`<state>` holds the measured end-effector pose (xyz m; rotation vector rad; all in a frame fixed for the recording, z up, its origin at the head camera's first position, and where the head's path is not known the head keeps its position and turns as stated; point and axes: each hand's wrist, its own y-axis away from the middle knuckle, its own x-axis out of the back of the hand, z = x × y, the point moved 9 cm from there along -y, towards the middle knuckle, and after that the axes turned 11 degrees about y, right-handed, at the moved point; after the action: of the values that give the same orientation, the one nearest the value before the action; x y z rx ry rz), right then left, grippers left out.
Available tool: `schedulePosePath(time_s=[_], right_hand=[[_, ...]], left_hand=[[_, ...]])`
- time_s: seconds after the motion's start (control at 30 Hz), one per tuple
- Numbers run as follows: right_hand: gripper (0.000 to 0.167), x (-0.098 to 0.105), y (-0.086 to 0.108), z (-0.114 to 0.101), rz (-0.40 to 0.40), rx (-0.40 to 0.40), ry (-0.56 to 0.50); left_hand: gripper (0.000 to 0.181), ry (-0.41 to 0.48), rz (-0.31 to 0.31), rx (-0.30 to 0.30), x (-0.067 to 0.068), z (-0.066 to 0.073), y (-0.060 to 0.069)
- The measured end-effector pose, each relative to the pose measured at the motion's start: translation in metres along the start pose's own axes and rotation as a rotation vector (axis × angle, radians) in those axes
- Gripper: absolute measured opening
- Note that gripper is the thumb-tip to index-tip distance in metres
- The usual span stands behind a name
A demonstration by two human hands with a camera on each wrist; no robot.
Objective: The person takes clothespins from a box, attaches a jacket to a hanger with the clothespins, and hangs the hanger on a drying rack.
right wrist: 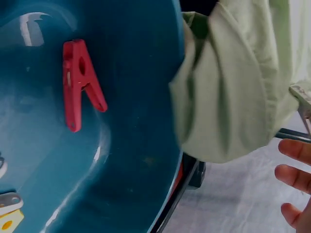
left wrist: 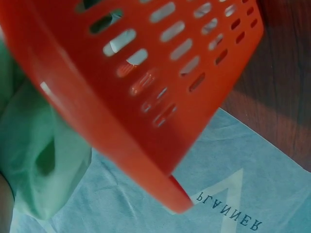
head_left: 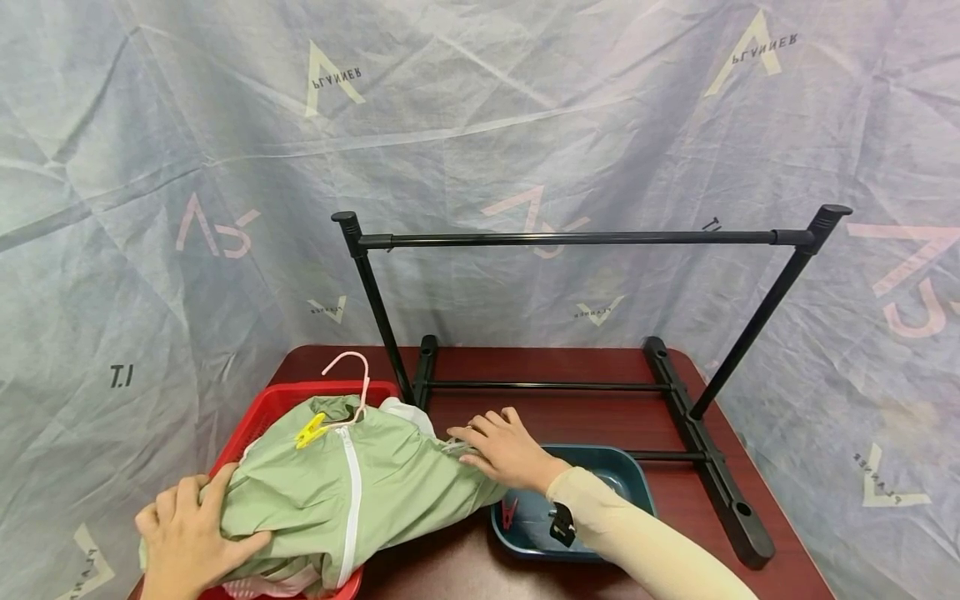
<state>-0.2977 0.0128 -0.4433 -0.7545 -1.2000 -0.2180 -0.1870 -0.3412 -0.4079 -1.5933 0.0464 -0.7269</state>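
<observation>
A light green jacket (head_left: pixel 300 492) with a white zip lies over a red basket (head_left: pixel 258 417). A pink hanger (head_left: pixel 365 392) sticks up from its collar, where a yellow clothespin (head_left: pixel 311 430) is clipped. My left hand (head_left: pixel 187 529) rests on the jacket's left side, fingers spread; in the left wrist view green fabric (left wrist: pixel 43 155) hangs over the basket rim. At the jacket's right end is a greyish clothespin (head_left: pixel 455 447). Beside it my right hand (head_left: pixel 506 450) has its fingers extended, and the right wrist view shows them apart from the fabric.
Right of the jacket stands a dark blue tray (head_left: pixel 637 479) with a red clothespin (right wrist: pixel 80 82) and other clips inside. A black rack (head_left: pixel 570 239) spans the back of the dark red table (head_left: pixel 525 360). White cloth (head_left: pixel 408 412) shows in the basket.
</observation>
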Motion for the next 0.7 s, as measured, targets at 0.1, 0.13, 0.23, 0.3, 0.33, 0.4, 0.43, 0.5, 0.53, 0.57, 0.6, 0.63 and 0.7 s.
schedulePosePath(time_s=[0.1,0.13,0.23,0.3,0.33,0.4,0.43,0.5,0.53,0.57,0.6,0.63,0.7], right_hand=[[0.055,-0.003,0.004,0.002,-0.036,-0.020,-0.018],[0.058,-0.005,0.006,0.003,-0.044,-0.023,-0.018],[0.067,-0.009,0.010,0.004,-0.069,-0.035,-0.037],[0.073,-0.010,0.013,0.005,-0.072,-0.043,-0.061],[0.076,-0.011,0.014,0.006,-0.074,-0.050,-0.075],[0.083,-0.011,0.017,0.006,-0.075,-0.064,-0.105],[0.085,-0.011,0.018,0.006,-0.071,-0.067,-0.112],[0.090,-0.012,0.020,0.006,-0.067,-0.075,-0.115],[0.092,-0.013,0.021,0.006,-0.066,-0.078,-0.113],[0.094,-0.014,0.022,0.006,-0.066,-0.080,-0.110],[0.096,-0.015,0.023,0.006,-0.065,-0.081,-0.106],[0.097,-0.016,0.024,0.005,-0.065,-0.081,-0.102],[0.099,-0.017,0.026,0.004,-0.061,-0.079,-0.093]], left_hand=[[0.102,-0.008,-0.002,0.001,0.000,0.000,0.000],[0.102,-0.011,-0.001,-0.001,0.001,0.001,-0.001],[0.102,-0.021,0.004,-0.006,0.002,0.003,-0.003],[0.102,-0.025,0.005,-0.004,0.002,0.003,-0.003],[0.103,-0.026,0.002,-0.002,0.003,0.002,-0.003],[0.104,-0.028,-0.007,0.006,0.002,0.001,-0.002],[0.104,-0.029,-0.015,0.012,0.002,0.000,-0.002],[0.105,-0.028,-0.021,0.018,0.002,-0.001,-0.001],[0.105,-0.028,-0.026,0.022,0.002,-0.002,0.000],[0.105,-0.027,-0.030,0.025,0.002,-0.002,0.000],[0.105,-0.027,-0.032,0.026,0.002,-0.003,0.000],[0.105,-0.027,-0.036,0.029,0.002,-0.003,0.000],[0.106,-0.027,-0.043,0.034,0.002,-0.003,0.001]])
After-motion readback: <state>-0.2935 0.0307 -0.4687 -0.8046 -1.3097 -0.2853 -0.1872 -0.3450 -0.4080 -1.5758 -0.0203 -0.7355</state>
